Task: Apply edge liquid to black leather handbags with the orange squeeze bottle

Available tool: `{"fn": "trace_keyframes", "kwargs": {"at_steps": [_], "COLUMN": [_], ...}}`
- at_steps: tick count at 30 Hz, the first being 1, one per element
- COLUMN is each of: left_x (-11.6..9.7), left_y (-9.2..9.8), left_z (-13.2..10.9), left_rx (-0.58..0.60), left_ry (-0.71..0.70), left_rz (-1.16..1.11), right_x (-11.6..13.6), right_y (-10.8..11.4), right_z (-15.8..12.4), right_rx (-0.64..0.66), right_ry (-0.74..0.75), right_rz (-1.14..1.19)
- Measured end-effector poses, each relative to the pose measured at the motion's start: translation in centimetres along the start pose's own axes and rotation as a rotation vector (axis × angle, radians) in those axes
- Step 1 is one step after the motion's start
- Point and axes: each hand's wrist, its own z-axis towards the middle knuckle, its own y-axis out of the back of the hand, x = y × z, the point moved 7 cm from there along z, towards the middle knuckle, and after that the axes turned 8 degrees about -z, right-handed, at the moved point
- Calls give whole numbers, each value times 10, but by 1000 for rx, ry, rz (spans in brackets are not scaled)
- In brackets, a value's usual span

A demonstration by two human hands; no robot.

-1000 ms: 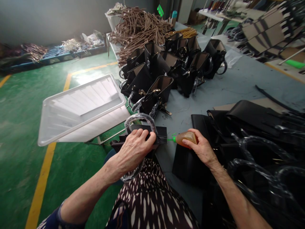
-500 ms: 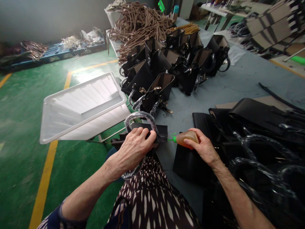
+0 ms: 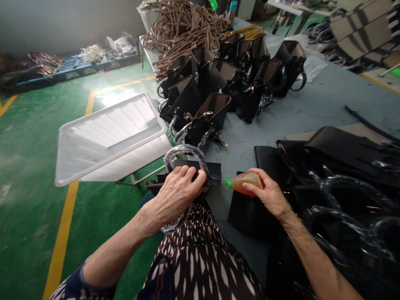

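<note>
My left hand is closed over the top of a black handbag at the table's edge by my lap. One plastic-wrapped handle arches up beyond my fingers, and another loop hangs below my wrist. In my right hand is a squeeze bottle of amber liquid, lying sideways between thumb and fingers. Its green nozzle points left and its tip meets the bag's right end. Whether liquid comes out cannot be seen. My left fingertips are partly hidden behind the bag's edge.
Black handbags with wrapped handles crowd the far side of the table. Behind them lies a heap of brown straps. More black bag pieces are stacked at right. A white plastic bin stands left, above the green floor.
The view has shifted slightly. Both hands keep the same hold, and the bottle's nozzle stays at the right end of the handbag.
</note>
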Motion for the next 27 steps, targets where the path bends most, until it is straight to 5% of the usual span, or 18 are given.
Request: {"fn": "trace_keyframes", "kwargs": {"at_steps": [27], "left_x": [1], "left_y": [0], "left_z": [0], "left_rx": [-25], "left_ry": [-2], "left_rz": [-22], "right_x": [19], "right_y": [-9], "right_z": [-19], "right_rx": [53], "right_ry": [-57], "right_rz": [72]}}
